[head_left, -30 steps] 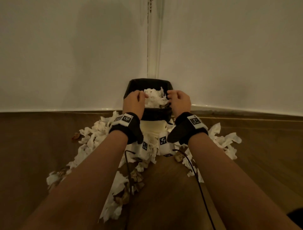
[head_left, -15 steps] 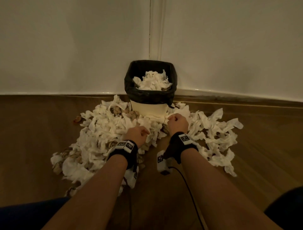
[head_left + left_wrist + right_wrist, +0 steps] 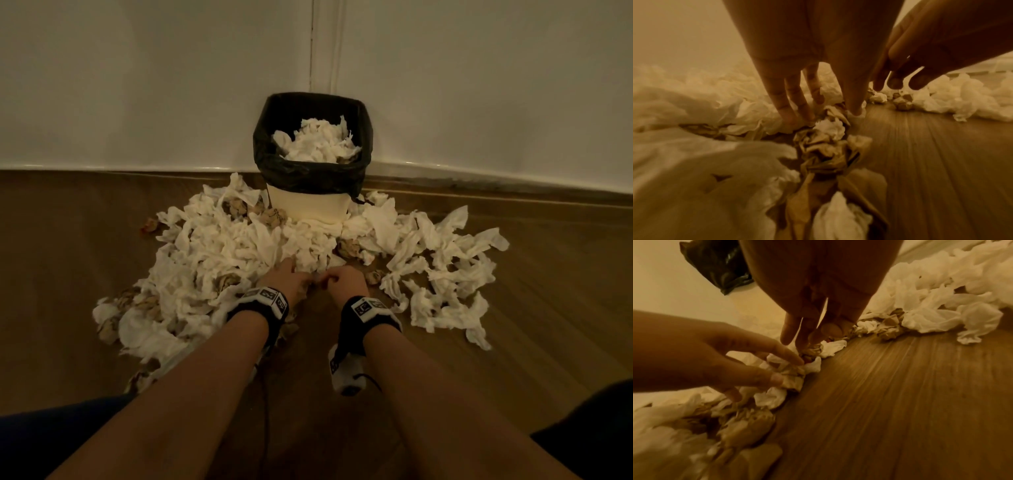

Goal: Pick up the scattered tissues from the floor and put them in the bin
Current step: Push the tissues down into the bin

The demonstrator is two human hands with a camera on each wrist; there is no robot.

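Step in hand: gathering another load. Both hands are down at the near edge of the heap of crumpled white and brown paper tissues (image 3: 239,260) on the wooden plank floor (image 3: 513,359), in front of the cream bin w/ black plastic liner (image 3: 310,185), already heaped w/ tissues. Left hand (image 3: 286,279): fingers straight, spread, tips touching tissue, grasping nothing. Right hand (image 3: 344,279): fingers curled down onto a brown wad (image 3: 813,348); real grip or not, can't tell. Next, I'd judge: the 2 hands close in, bunch the clump, lift it to the bin w/o dropping bits.
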